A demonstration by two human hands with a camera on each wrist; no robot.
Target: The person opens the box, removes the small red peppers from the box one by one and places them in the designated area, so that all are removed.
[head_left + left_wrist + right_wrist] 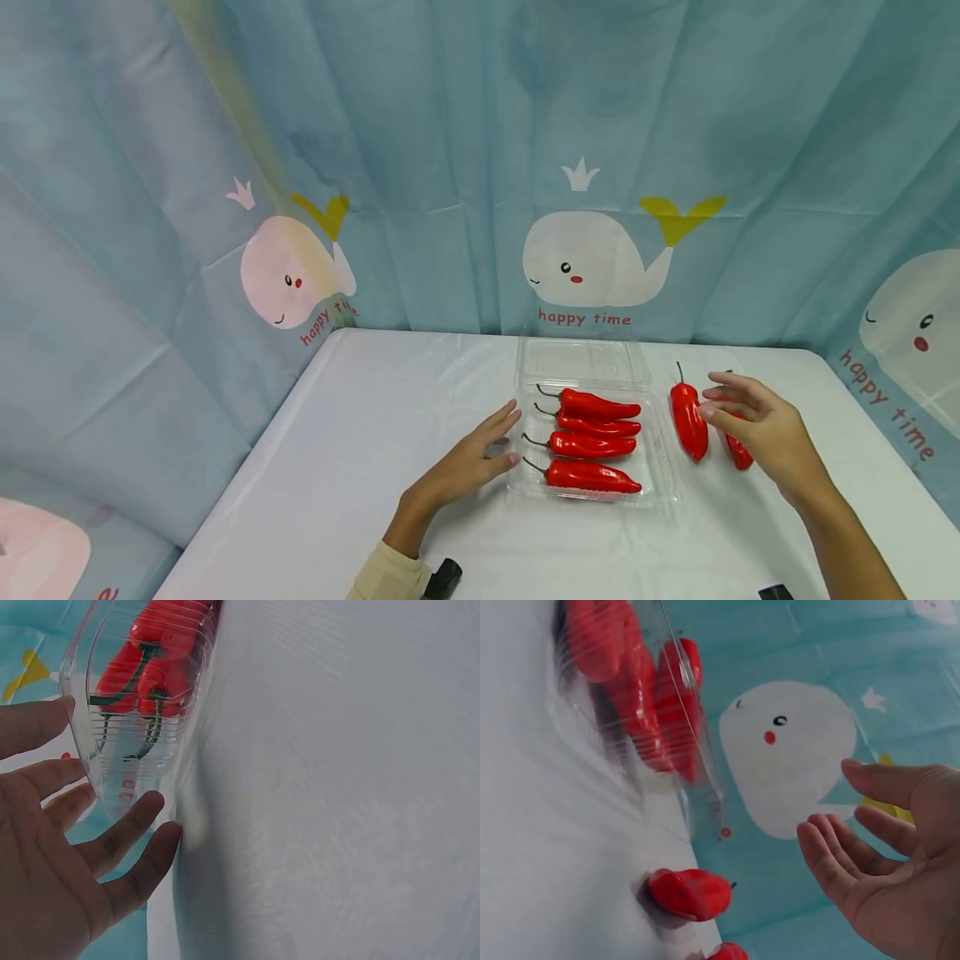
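Four red peppers [592, 437] lie inside the clear tray [660, 467]. The left hand [472, 458] rests relaxed against the tray's left edge; the left wrist view shows fingertips [150, 806] touching its wall. Right of the tray, the right hand [757, 425] hovers slack-fingered over two loose peppers [688, 421], perhaps brushing one.

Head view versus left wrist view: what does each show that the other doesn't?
Only the head view shows the right hand open above two loose red peppers on the white table, plus four peppers counted in the tray. Only the left wrist view shows the left hand's fingertips close against the tray's corner. Both show the clear plastic tray of peppers and the open left hand.
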